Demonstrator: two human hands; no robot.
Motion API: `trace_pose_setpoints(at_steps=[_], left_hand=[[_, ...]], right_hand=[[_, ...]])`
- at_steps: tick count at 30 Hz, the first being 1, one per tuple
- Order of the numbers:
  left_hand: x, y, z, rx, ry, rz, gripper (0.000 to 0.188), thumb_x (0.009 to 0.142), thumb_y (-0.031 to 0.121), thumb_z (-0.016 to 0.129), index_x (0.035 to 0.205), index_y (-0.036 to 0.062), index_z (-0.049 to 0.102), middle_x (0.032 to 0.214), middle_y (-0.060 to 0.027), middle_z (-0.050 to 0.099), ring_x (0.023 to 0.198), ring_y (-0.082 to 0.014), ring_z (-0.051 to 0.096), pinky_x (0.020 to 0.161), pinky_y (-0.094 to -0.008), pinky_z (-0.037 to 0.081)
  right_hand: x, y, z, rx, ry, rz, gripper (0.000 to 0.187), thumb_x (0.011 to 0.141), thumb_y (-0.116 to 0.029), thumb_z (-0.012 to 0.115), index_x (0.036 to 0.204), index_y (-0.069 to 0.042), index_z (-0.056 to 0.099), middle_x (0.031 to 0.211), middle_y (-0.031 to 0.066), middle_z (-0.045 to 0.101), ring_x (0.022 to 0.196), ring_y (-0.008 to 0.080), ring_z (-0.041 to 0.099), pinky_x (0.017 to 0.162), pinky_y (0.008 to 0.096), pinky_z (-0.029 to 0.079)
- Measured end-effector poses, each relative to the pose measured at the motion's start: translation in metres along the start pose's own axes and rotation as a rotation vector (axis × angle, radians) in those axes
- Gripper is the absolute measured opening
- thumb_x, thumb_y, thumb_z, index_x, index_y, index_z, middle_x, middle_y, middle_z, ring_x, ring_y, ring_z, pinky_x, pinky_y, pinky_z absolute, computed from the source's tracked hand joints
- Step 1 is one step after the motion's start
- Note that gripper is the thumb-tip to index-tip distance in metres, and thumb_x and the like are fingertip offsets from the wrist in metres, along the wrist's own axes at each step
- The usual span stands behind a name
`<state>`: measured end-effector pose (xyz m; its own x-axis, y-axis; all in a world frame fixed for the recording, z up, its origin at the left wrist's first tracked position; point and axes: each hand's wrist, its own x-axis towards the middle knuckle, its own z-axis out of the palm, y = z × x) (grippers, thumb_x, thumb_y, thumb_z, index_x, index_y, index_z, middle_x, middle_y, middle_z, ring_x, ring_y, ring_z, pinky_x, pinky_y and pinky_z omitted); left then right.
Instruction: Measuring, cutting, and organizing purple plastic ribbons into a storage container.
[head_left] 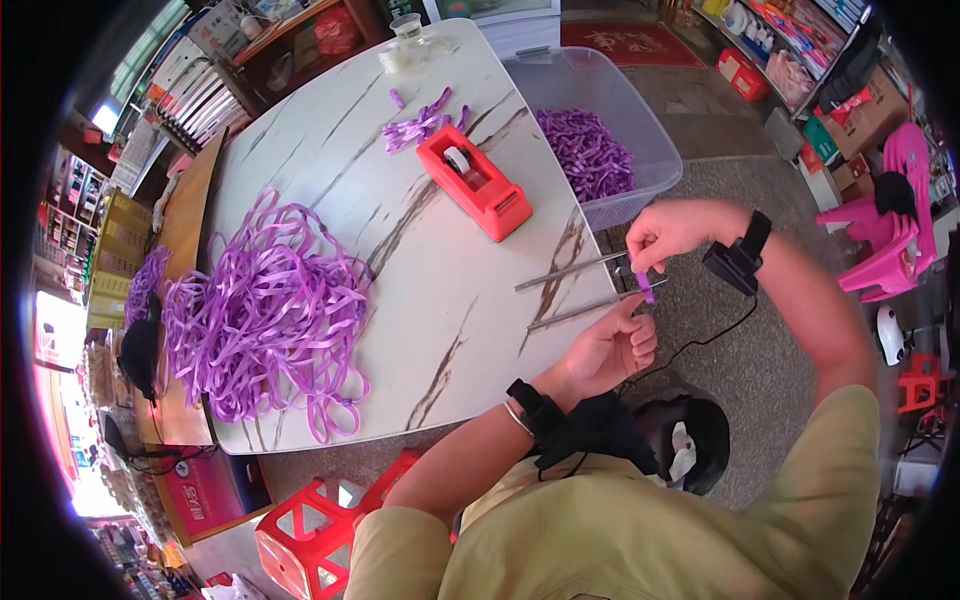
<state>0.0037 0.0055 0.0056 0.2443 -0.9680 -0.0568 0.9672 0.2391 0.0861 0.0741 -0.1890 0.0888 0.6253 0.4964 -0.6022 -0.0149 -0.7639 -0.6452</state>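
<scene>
Two thin metal rods [575, 271] stick out past the table's right edge. At their outer ends a short loop of purple ribbon [645, 287] spans the gap between them. My right hand [680, 232] is closed in a pinch at the loop's upper end, above the far rod. Below it, my left hand [612, 350] has its fingers curled, with the fingertips against the loop's lower end by the near rod. The exact grip of the left fingertips is partly hidden. A big tangled heap of purple ribbon loops [270, 310] lies on the table's left side.
A red tape dispenser [475, 185] stands on the marble-patterned table [420, 330], near a few short purple ribbon pieces [425, 122]. Right of the table, a clear plastic bin [655, 150] holds many purple ribbon pieces. A red stool [305, 540] and pink chair [885, 225] stand nearby.
</scene>
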Motion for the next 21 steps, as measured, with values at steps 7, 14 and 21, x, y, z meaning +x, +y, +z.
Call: trace_pose_setpoints(at_steps=[7,14,21], left_hand=[[0.001,0.001,0.001,0.024,-0.022,0.008,0.036,0.082,0.010,0.043,0.116,0.0180,0.037,0.067,0.0010,0.034,0.064,-0.0120,0.036,0.063,-0.0244,0.033],[0.000,0.001,-0.001,0.028,-0.020,0.021,0.029,0.082,0.010,0.044,0.109,0.0182,0.039,0.068,0.0011,0.035,0.064,-0.0118,0.036,0.062,-0.0249,0.033],[0.002,0.000,0.000,0.035,-0.026,0.019,0.029,0.082,0.010,0.044,0.110,0.0179,0.038,0.068,0.0014,0.035,0.064,-0.0116,0.036,0.063,-0.0248,0.033]], right_hand=[[0.003,-0.002,0.004,-0.236,0.035,0.024,0.022,0.075,-0.027,0.061,0.073,-0.006,0.064,0.061,0.0011,0.062,0.055,0.0116,0.057,0.050,0.0277,0.041],[0.003,-0.020,0.010,-0.573,0.197,0.163,0.021,0.067,-0.030,0.066,0.062,-0.010,0.064,0.055,0.0006,0.060,0.054,0.0189,0.059,0.051,0.0332,0.044],[-0.006,-0.012,0.022,-0.883,0.488,0.069,0.031,0.063,-0.039,0.068,0.055,-0.009,0.062,0.052,0.0056,0.057,0.056,0.0255,0.059,0.052,0.0362,0.045]])
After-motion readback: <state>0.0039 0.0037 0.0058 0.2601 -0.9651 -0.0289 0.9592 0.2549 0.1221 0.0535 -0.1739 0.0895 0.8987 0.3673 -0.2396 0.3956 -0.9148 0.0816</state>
